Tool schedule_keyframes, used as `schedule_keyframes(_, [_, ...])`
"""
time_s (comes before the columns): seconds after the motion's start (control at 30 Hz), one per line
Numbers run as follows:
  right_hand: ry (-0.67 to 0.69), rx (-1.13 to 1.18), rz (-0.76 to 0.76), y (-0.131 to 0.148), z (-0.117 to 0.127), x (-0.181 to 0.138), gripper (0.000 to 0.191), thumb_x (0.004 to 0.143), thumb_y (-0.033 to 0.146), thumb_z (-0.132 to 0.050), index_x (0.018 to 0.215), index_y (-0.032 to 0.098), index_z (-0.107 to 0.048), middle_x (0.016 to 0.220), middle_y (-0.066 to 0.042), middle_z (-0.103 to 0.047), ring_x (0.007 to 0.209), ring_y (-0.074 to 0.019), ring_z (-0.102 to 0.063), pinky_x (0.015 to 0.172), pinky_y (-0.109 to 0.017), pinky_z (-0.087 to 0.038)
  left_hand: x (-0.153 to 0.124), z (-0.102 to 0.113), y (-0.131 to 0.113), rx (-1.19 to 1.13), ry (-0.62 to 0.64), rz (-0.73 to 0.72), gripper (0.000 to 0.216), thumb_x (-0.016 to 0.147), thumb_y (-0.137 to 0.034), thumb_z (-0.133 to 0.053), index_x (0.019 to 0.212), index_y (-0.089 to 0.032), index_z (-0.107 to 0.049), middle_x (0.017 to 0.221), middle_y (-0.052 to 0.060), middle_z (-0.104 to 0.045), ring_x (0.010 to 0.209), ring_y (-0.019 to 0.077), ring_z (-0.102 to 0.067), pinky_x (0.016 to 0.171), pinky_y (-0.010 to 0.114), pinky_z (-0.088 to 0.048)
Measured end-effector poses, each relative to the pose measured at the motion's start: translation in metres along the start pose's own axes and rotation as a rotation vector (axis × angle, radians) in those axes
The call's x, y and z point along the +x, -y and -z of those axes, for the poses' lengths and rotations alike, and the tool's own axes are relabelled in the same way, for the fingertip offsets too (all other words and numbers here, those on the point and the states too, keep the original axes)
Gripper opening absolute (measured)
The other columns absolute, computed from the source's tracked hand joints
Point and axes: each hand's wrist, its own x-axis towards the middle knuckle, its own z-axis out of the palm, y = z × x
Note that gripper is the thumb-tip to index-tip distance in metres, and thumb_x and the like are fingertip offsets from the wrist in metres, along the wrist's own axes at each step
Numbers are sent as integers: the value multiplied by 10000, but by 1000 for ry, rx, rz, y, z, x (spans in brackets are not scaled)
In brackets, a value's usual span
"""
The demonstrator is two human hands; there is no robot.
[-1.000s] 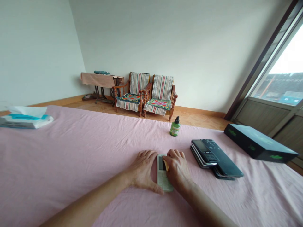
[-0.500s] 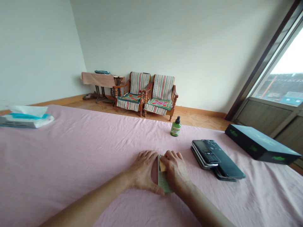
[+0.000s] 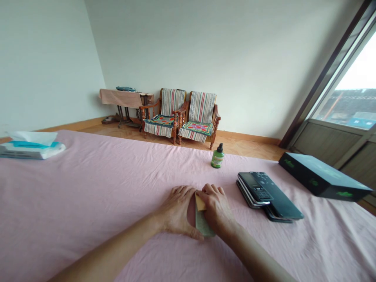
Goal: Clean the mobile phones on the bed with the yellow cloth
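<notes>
A pale green mobile phone lies flat on the pink bedspread between my hands. My left hand steadies it from the left, thumb at the near end and fingertips at the far end. With bent fingers, my right hand presses a small yellow cloth onto the upper part of the phone. That cloth and the right hand hide the phone's upper face and right side.
A green spray bottle stands beyond my hands. To the right lie stacked phones, a dark flat device and a black box. A tissue pack is at far left. Two wooden chairs stand by the wall.
The yellow cloth, under my right fingers, has shifted slightly on the phone and now covers a dark strip that showed beside it. My left hand keeps its place.
</notes>
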Motion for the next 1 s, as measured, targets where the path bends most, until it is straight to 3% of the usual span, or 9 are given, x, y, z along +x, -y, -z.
schedule_keyframes(0.13, [8,-71,-33,-1,2,1,134,828,95,-535,801,176,-638,874,-69,-586,843,-207,-487,729,-321,-278,-1,-1,1,6,8,-5,916,455,-626,-770,1207,-248,-409,1213,87,-506,1140,332,-462,1002,478,-330])
schedule_keyframes(0.33, [-1,49,30,-1,-1,3,167,850,112,-532,919,205,-651,906,-48,-580,866,-185,-484,748,-300,-290,-1,-2,3,7,6,3,913,455,-651,-762,1202,-247,-425,1217,91,-507,1141,334,-465,1008,472,-322])
schedule_keyframes(0.5, [-25,38,2,-17,3,1,208,808,59,-540,815,208,-686,846,-46,-585,855,-186,-494,744,-306,-298,-1,-2,5,28,31,14,1010,449,-700,-741,1278,-239,-394,1273,111,-487,1187,358,-436,1034,491,-296])
schedule_keyframes(0.83, [30,428,140,-42,12,-17,276,806,36,-547,794,228,-745,747,-25,-617,723,-136,-558,657,-237,-387,-1,-4,7,33,47,31,1094,429,-733,-727,1327,-211,-383,1344,142,-454,1229,374,-413,1047,501,-293])
schedule_keyframes(1.0, [-26,460,56,-43,8,-15,259,795,47,-567,832,215,-761,773,-46,-638,706,-139,-584,640,-234,-412,-1,-5,9,51,44,20,1087,449,-733,-719,1334,-206,-372,1343,147,-451,1234,372,-403,1051,496,-279])
